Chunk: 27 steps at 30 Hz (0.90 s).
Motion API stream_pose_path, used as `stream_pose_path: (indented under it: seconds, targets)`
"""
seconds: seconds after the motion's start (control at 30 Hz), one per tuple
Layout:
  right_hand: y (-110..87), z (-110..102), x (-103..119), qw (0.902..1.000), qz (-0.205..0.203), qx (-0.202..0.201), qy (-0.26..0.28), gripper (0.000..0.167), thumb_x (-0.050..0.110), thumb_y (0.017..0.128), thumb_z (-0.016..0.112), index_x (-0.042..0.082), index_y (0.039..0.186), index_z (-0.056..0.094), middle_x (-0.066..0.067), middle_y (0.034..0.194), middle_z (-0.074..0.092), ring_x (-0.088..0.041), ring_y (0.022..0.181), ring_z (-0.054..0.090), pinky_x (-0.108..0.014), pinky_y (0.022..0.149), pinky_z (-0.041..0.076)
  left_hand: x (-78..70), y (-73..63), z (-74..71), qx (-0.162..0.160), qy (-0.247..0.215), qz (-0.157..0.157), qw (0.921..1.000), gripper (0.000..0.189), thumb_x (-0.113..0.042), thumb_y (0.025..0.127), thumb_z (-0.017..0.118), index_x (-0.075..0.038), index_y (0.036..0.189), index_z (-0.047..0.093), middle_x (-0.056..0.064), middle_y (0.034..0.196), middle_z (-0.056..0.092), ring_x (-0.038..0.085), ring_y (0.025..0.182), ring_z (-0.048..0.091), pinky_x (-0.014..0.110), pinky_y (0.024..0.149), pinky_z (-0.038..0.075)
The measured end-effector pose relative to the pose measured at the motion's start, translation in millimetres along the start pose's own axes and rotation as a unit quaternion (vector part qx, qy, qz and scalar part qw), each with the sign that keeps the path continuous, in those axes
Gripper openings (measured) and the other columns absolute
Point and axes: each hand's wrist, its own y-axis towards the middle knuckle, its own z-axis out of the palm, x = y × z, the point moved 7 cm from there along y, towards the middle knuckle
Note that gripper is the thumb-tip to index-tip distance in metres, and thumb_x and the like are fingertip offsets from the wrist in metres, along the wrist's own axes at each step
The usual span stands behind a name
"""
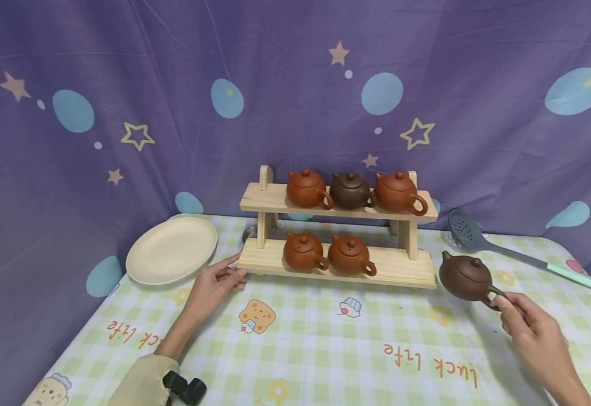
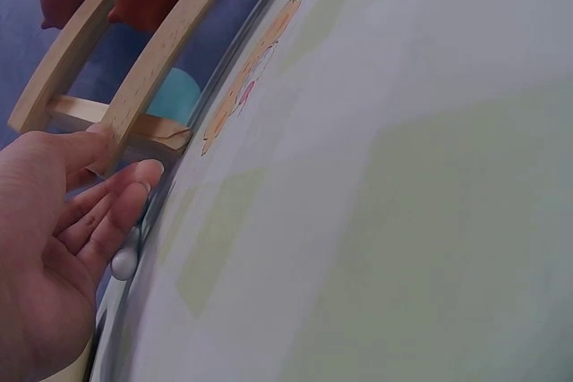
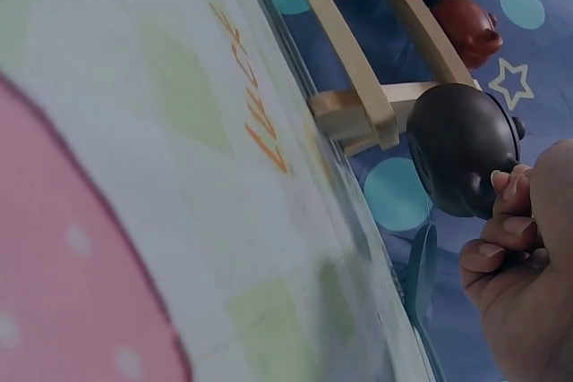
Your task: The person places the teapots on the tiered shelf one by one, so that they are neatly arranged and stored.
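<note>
My right hand (image 1: 534,332) grips the handle of a dark brown teapot (image 1: 465,277), holding it above the cloth just past the right end of a two-tier wooden shelf (image 1: 397,270). In the right wrist view the fingers curl round that handle. At the shelf's lower left end, my left hand (image 1: 211,290) pinches the board, thumb on top and fingers underneath, as the left wrist view shows. A dark teapot (image 1: 350,192) sits on the upper board between two reddish-brown teapots, one left (image 1: 305,189) and one right (image 1: 396,193). Two more reddish teapots (image 1: 303,252) (image 1: 349,255) stand on the lower board.
A cream oval plate (image 1: 171,251) lies left of the shelf. Behind the held teapot lies a grey skimmer (image 1: 470,232) with a mint handle. Part of a metal utensil (image 1: 248,233) shows behind the shelf's left leg. A purple curtain (image 1: 295,84) hangs at the back.
</note>
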Motion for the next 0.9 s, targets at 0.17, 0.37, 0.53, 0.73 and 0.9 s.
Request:
stream_pose_path:
  seconds: [0.17, 0.37, 0.53, 0.73, 0.9]
  targets:
    - [1.1, 3.9, 5.7, 1.0000, -0.008, 0.003, 0.005, 0.013, 0.015, 0.108, 0.059, 0.005, 0.101, 0.066, 0.005, 0.067, 0.054, -0.008, 0.057, 0.046, -0.031, 0.043, 0.032, 1.9, 0.1, -0.1, 0.002, 0.003, 0.001, 1.0000, 0.054, -0.014, 0.103, 0.069, 0.007, 0.149, 0.049, 0.023, 0.101, 0.073, 0.028, 0.081, 0.076, 0.031, 0.077, 0.065]
    - [2.2, 10.3, 10.1, 0.9998, -0.009, 0.015, 0.013, 0.017, 0.015, 0.109, 0.057, 0.001, 0.103, 0.063, 0.004, 0.067, 0.051, -0.011, 0.055, 0.042, -0.034, 0.041, 0.030, 1.7, -0.1, -0.5, 0.002, 0.007, 0.003, 1.0000, 0.054, -0.013, 0.103, 0.069, 0.008, 0.149, 0.049, 0.023, 0.100, 0.073, 0.027, 0.080, 0.076, 0.030, 0.077, 0.065]
    - [3.1, 14.5, 14.0, 0.9997, -0.012, 0.019, 0.008, 0.019, 0.016, 0.109, 0.057, -0.002, 0.105, 0.063, 0.003, 0.068, 0.052, -0.012, 0.055, 0.042, -0.034, 0.041, 0.029, 0.4, -0.5, -0.5, -0.001, 0.001, 0.001, 1.0000, 0.052, -0.014, 0.103, 0.069, 0.006, 0.148, 0.051, 0.023, 0.100, 0.073, 0.027, 0.080, 0.076, 0.030, 0.077, 0.065]
    - [2.9, 19.8, 18.3, 0.9996, -0.017, 0.022, 0.004, 0.019, 0.016, 0.109, 0.057, -0.002, 0.106, 0.064, 0.003, 0.067, 0.052, -0.011, 0.054, 0.041, -0.034, 0.040, 0.029, 1.0, -0.3, -0.8, 0.000, 0.001, 0.003, 1.0000, 0.053, -0.013, 0.102, 0.069, 0.007, 0.148, 0.050, 0.023, 0.100, 0.073, 0.027, 0.080, 0.076, 0.030, 0.077, 0.065]
    - [3.2, 23.7, 22.2, 0.9995, -0.024, 0.022, 0.004, 0.019, 0.016, 0.109, 0.057, -0.002, 0.106, 0.064, 0.003, 0.067, 0.051, -0.012, 0.052, 0.039, -0.034, 0.038, 0.028, 1.1, -0.2, -0.4, -0.002, 0.000, -0.003, 1.0000, 0.053, -0.016, 0.102, 0.069, 0.005, 0.148, 0.051, 0.023, 0.100, 0.073, 0.026, 0.080, 0.076, 0.030, 0.078, 0.065]
